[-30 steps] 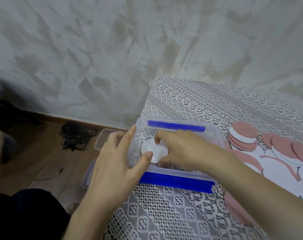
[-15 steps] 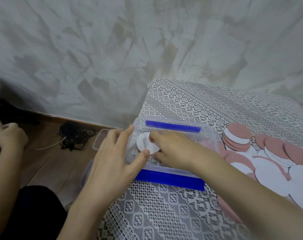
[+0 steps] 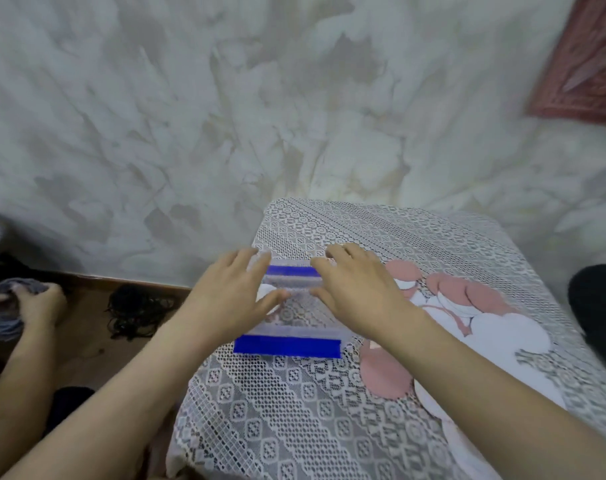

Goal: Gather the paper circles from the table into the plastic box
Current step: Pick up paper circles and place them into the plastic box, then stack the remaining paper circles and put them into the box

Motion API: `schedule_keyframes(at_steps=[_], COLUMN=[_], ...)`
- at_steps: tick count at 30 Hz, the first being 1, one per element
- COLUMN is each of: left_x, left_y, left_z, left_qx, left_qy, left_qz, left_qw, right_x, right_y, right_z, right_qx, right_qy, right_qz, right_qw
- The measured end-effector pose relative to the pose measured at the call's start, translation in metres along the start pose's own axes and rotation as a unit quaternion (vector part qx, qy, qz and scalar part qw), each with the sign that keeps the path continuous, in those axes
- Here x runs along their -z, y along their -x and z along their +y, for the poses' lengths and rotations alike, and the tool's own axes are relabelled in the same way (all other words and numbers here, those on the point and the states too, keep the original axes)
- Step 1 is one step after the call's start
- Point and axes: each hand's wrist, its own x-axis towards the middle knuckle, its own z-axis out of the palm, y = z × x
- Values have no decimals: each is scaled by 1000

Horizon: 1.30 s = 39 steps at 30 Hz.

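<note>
The clear plastic box (image 3: 287, 329) with two blue clips stands at the near left corner of the lace-covered table (image 3: 415, 237). One white paper circle (image 3: 265, 292) shows inside it, by the left wall. My left hand (image 3: 235, 296) holds the box's left end, thumb inside and fingers over the outer wall. My right hand (image 3: 357, 292) lies spread over the box's right end with straight fingers and holds nothing. Several pink and white paper circles (image 3: 474, 306) lie overlapping on the table to the right of the box, and a pink circle (image 3: 386, 375) lies nearer to me.
Left of the table's edge is the wooden floor with a black tangle of cord (image 3: 135, 311). Another person's hand (image 3: 35, 304) holds a grey cloth at far left. A dark shape (image 3: 597, 306) is at the table's right edge. The wall runs just behind.
My right hand has left the white circle in the box and now lies spread over the box's right end. The view has tilted up and the other person's hand has come in at left.
</note>
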Motion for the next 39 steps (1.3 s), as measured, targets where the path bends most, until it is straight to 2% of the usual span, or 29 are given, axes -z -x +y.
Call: schedule_keyframes(at_steps=[5,12,17,20,26,29,39], left_x=[0,-1,-24,-47,-87,-99,-104], left_y=[-4,-5,-1,2,3,5,6], left_z=[48,130,180,200,211,209,205], left_qx=[-49,-104,-135,-130,-113,-105,-99], left_qy=[-17,56,58,70,100,113,113], left_qz=[7,12,11,-16,-35,-23,-14], left_qw=[999,993,989,989,988,988,989], right_x=[17,12,-6,-18,-59,-73,-68], right_y=[45,111,147,161,172,173,159], right_z=[32,73,100,109,116,116,121], right_qx=[-49,-109,-145,-144,-162,-179,-220], right_qy=[-3,-2,-16,-31,-82,-107,-116], right_qz=[-7,-37,-46,-49,-70,-41,-31], right_qw=[999,993,988,988,981,977,968])
